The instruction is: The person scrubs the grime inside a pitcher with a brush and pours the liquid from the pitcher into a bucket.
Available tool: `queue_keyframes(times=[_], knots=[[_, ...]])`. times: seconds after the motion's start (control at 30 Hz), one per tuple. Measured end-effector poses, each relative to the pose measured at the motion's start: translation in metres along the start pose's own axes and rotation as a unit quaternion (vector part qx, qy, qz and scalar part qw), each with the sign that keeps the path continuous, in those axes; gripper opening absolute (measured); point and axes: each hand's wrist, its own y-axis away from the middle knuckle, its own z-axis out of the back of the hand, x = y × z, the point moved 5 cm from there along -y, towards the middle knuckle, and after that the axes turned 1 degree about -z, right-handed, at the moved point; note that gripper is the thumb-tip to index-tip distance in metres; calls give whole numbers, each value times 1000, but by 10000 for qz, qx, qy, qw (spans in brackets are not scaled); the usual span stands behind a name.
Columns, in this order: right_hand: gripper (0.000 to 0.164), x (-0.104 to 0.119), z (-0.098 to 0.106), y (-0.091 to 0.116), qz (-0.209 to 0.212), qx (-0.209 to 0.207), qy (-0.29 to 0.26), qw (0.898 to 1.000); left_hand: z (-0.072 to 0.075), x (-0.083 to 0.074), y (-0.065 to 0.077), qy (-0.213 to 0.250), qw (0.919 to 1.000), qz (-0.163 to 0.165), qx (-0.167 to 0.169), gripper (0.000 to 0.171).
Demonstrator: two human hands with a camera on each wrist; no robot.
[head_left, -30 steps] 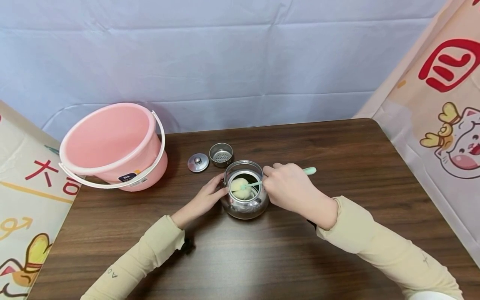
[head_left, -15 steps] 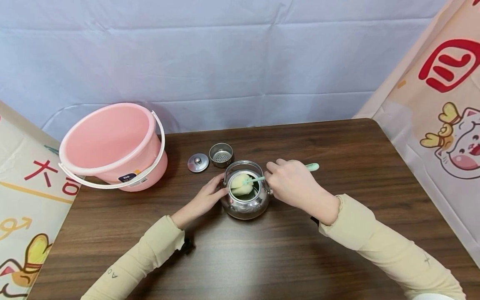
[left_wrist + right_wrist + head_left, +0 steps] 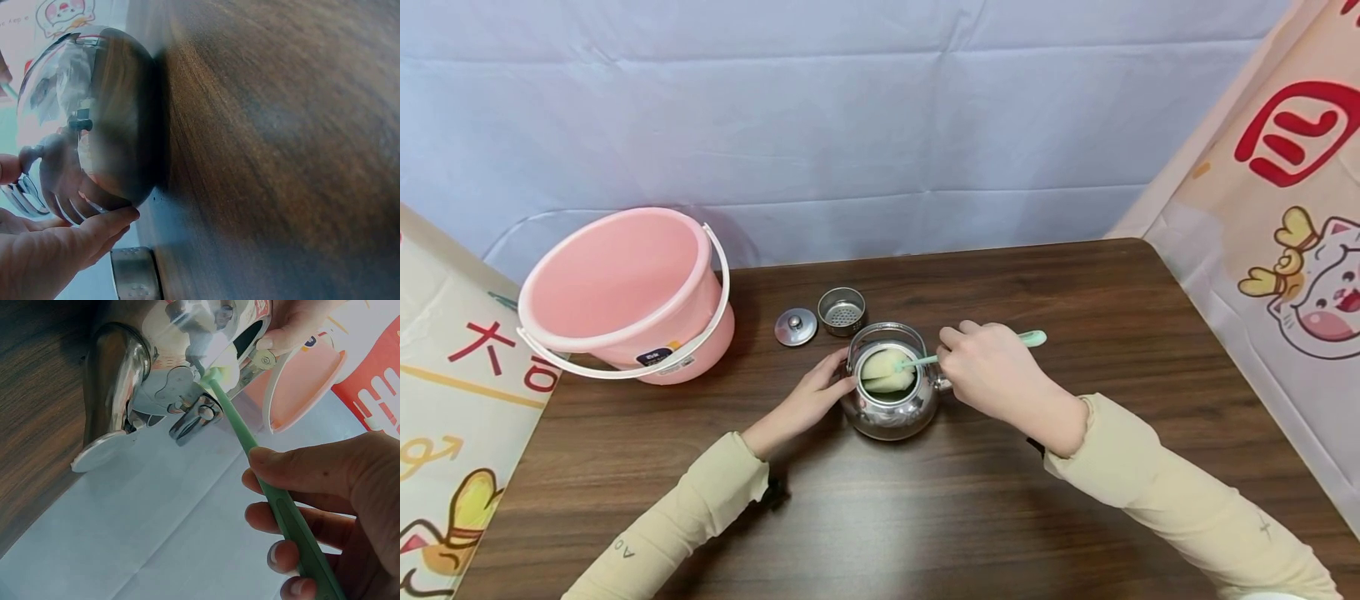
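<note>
A shiny steel teapot [image 3: 891, 423] stands upright and uncovered on the table, its hoop handle raised. My left hand [image 3: 808, 404] grips its left side, thumb at the rim by the handle joint and fingers along the round body [image 3: 119, 125]. With my right hand [image 3: 988, 367] I hold a sponge brush by its light green handle [image 3: 290, 519], fingers and thumb curled round it. The pale yellow sponge head [image 3: 887, 367] sits in the teapot's mouth, partly hidden by the rim. On the right, the spout [image 3: 115, 387] points toward my right hand.
Behind the teapot are a small round steel lid [image 3: 795, 327] and a perforated steel strainer cup [image 3: 842, 312]. A pink bucket [image 3: 703, 308] with a white handle stands at the back left. Cloth walls hang round the brown wooden table [image 3: 1075, 292].
My right hand has shifted slightly right with the sponge brush, so more of the handle shows between hand and sponge. The sponge head has turned in the mouth. My left hand and the teapot stay put.
</note>
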Motion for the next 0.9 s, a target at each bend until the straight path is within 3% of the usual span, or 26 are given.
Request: queue_keyframes(times=[0.9], knots=[[23,2,16,4,-188,190,-203,9994,0,-2,0,-113,9999,26,-4,49]])
